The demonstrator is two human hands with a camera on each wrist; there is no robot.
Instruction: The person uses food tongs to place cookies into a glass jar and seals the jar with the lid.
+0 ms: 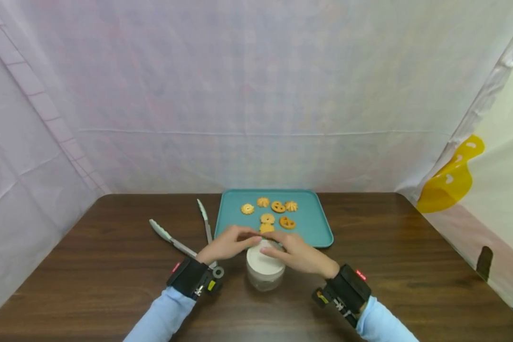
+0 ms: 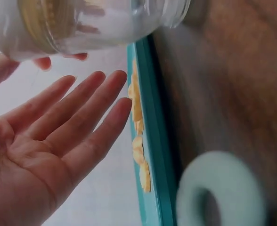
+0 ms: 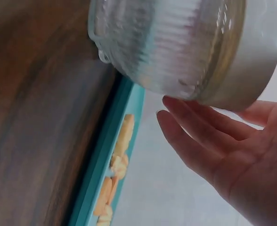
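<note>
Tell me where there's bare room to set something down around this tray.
Bare table runs rightward from the tray and right hand; another patch lies left of the tongs. The tray's right end, beyond the cookies, is free too. The hands, including the left hand, and jar crowd its near edge.

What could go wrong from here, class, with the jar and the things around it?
1. The jar could tip if the left hand and right hand, both at its white lid, push unevenly.
2. The tongs lie close beside the left hand, which might knock them.
3. The tray of cookies sits just beyond the jar; a forward slip could bump it.
</note>
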